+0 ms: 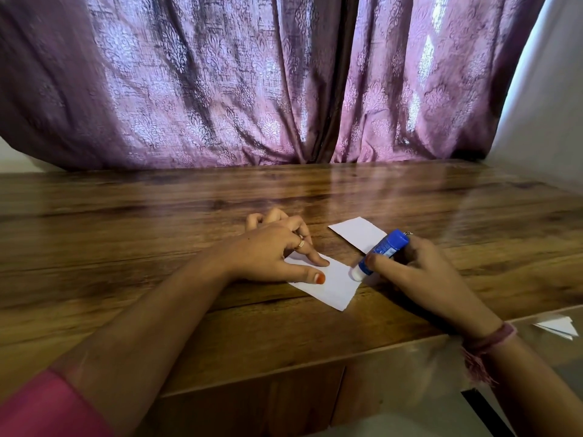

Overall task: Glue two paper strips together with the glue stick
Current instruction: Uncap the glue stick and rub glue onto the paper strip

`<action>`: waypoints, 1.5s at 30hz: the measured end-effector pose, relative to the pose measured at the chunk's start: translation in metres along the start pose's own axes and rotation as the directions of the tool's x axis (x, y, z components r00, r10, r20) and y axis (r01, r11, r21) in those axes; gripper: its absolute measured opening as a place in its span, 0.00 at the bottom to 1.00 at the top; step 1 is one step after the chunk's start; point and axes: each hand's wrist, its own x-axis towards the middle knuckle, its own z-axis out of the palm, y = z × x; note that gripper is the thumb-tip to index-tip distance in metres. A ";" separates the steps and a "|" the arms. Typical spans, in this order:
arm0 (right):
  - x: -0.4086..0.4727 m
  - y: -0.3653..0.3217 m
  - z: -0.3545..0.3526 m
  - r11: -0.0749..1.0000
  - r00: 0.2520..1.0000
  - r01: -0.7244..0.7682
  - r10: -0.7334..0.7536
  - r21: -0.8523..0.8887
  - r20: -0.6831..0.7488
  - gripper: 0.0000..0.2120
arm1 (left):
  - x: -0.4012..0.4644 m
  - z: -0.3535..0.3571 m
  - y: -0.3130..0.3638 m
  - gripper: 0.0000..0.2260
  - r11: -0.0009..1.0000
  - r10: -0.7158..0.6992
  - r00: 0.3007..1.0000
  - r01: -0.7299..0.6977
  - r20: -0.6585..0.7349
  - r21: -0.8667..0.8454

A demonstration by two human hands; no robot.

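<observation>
1. Left hand (277, 250): fingers straight, pressing the near paper strip (328, 282) flat on the tabletop (157, 216)
2. Right hand (419, 266): fingers curled around the glue stick (380, 252), white tip down, touching the near strip's right end
3. Near strip: long axis runs from the left hand toward near right
4. Second strip (356, 231): just beyond the glue stick, nearer the right hand
</observation>
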 end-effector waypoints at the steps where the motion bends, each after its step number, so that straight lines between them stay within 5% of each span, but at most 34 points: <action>1: 0.001 0.001 0.000 1.000 1.000 -0.013 0.013 0.016 -0.012 0.16 | 0.000 0.000 0.000 0.22 1.000 -0.002 1.000 0.002 0.002 -0.002; 12: 0.002 0.002 -0.002 0.996 0.998 -0.058 0.059 0.071 -0.010 0.05 | -0.001 -0.001 0.001 0.23 1.000 -0.010 1.000 0.010 0.011 -0.005; 18: -0.006 -0.006 0.000 0.998 0.994 0.066 -0.067 0.018 0.081 0.15 | 0.001 0.001 -0.003 0.19 1.000 0.000 1.000 0.000 0.001 0.004; 45: -0.008 -0.009 0.002 0.977 0.958 0.215 -0.213 0.010 0.193 0.17 | 0.003 0.002 -0.005 0.19 1.000 -0.005 1.000 0.005 0.004 0.010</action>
